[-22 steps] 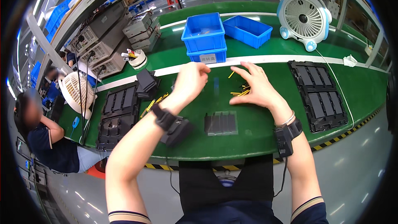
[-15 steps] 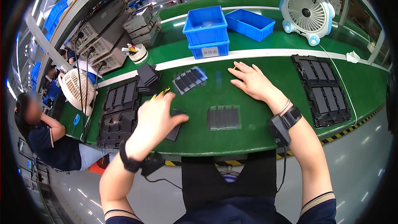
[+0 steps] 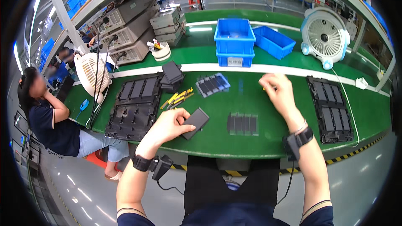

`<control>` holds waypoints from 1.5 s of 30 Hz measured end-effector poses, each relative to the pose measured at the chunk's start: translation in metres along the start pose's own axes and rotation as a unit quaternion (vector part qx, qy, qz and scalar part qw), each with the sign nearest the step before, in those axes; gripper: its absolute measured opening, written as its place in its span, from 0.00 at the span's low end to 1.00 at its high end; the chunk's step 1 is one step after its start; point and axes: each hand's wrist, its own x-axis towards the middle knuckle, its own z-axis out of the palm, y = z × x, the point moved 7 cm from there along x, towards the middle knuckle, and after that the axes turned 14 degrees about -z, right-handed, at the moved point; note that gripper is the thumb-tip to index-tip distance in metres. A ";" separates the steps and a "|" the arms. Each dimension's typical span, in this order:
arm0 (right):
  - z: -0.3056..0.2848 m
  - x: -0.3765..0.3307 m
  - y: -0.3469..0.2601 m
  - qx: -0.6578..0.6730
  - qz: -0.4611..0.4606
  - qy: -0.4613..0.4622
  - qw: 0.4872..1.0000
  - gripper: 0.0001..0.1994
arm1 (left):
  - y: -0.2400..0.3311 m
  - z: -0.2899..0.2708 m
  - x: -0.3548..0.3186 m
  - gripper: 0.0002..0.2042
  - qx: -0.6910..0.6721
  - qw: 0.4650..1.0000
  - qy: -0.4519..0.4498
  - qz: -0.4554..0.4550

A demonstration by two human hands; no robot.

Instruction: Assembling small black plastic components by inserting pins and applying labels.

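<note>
My left hand (image 3: 169,123) grips a flat dark grey rectangular block (image 3: 197,121) by its left side, thumb on top, at the near part of the table. Just beyond that hand lie several yellow-and-black strips (image 3: 177,98). My right hand (image 3: 279,93) is over the table to the right, its fingers curled in a pinch; a speck of yellow shows at the fingertips, too small to name. Between the hands rests a clear sheet with dark strips (image 3: 243,124). Farther off lies a bluish sheet with dark strips (image 3: 212,85), near stacked dark blocks (image 3: 171,74).
Black trays holding dark blocks lie at left (image 3: 133,108) and right (image 3: 331,109). Blue bins (image 3: 234,48), a fan (image 3: 325,37) and a smaller fan (image 3: 92,73) stand behind. Cables hang at left, where a person (image 3: 54,117) sits. A pen pot (image 3: 159,51) stands by grey instruments.
My left hand has come off the yellow strips, leaving them on the table, and has taken hold of the dark block. My right hand has gone from spread fingers to a pinch. The view has shifted.
</note>
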 end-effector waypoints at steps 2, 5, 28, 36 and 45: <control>0.013 0.004 -0.018 0.109 0.045 -0.030 0.993 0.06 | 0.002 0.012 -0.009 0.09 -0.217 0.971 -0.095 -0.010; 0.044 0.014 -0.060 0.343 0.143 -0.111 0.922 0.14 | 0.013 0.027 -0.017 0.09 -0.397 0.915 -0.066 0.033; 0.080 -0.003 -0.091 0.413 0.216 -0.086 0.880 0.09 | 0.079 -0.010 -0.013 0.07 -0.125 0.975 0.089 0.158; 0.090 -0.002 -0.076 0.483 0.241 -0.047 0.841 0.10 | 0.040 -0.003 0.010 0.10 -0.304 0.947 -0.008 0.108; 0.092 0.000 -0.072 0.498 0.237 -0.071 0.831 0.12 | 0.044 0.006 0.007 0.14 -0.346 0.930 -0.017 0.126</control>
